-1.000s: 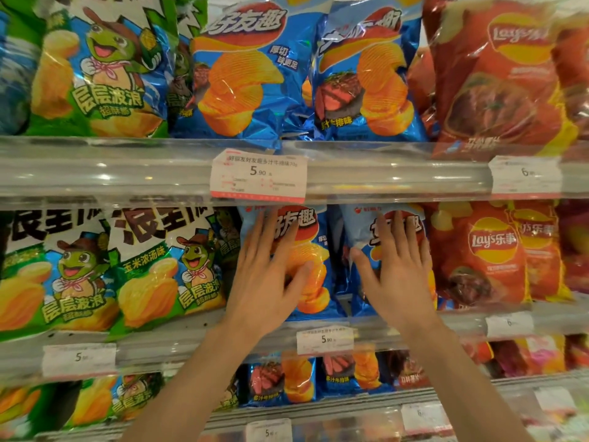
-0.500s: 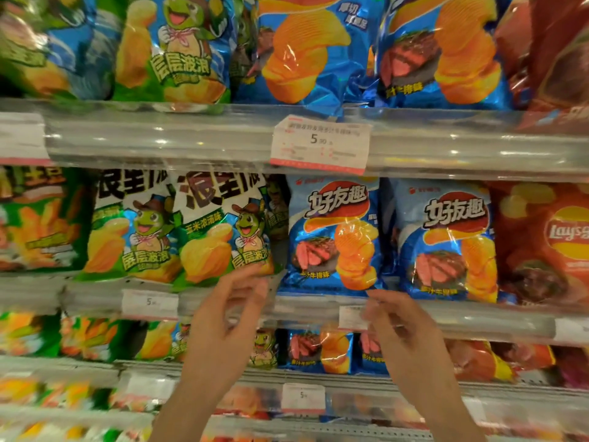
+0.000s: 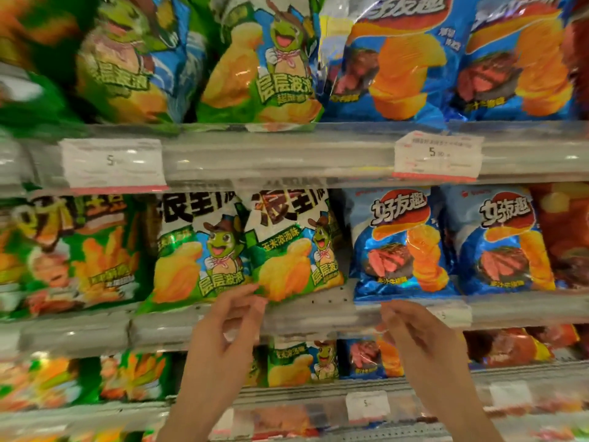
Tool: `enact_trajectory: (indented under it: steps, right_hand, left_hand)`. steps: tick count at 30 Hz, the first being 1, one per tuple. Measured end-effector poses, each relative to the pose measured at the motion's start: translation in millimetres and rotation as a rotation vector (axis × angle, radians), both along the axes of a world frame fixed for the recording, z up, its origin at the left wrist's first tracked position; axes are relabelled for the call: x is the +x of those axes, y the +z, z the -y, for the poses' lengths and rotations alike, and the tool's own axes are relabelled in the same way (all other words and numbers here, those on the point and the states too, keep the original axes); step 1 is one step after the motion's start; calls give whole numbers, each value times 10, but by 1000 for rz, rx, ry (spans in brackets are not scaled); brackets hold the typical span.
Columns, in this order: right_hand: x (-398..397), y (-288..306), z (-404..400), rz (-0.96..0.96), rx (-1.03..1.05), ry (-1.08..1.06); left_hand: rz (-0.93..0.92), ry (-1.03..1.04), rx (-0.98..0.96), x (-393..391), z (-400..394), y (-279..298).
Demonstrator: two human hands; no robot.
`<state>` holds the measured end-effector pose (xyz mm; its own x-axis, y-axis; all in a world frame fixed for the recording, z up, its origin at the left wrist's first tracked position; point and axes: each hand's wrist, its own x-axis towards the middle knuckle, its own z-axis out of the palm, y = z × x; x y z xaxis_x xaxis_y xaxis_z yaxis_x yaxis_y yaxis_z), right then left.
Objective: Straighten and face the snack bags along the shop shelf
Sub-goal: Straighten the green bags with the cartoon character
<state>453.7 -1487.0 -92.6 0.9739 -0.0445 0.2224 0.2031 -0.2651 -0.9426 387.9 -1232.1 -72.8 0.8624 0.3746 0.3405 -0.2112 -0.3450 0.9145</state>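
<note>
Flanking raised hands [image 3: 318, 339], perhaps empty: green bags [image 3: 296, 247], blue bags [image 3: 401, 240].

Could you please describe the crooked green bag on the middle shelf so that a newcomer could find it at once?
On the middle clear-fronted shelf, look just above the left hand. The shiny green corn-snack bag with a cartoon frog in a cowboy hat stands immediately left of the blue steak-flavour crisp bag. Unlike its twin green bag, it leans and overlaps that neighbour.

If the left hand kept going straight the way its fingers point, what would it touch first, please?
Most likely the bottom edge of the tilted green bag, just above the left hand's fingertips; depth is unclear.
</note>
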Motion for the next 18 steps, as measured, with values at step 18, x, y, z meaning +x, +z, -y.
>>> enact_trajectory:
  steps: [18]
  right_hand:
    - [930, 856, -924, 47, -32, 219]
  left_hand:
    - [-38, 150, 208, 769, 318, 468]
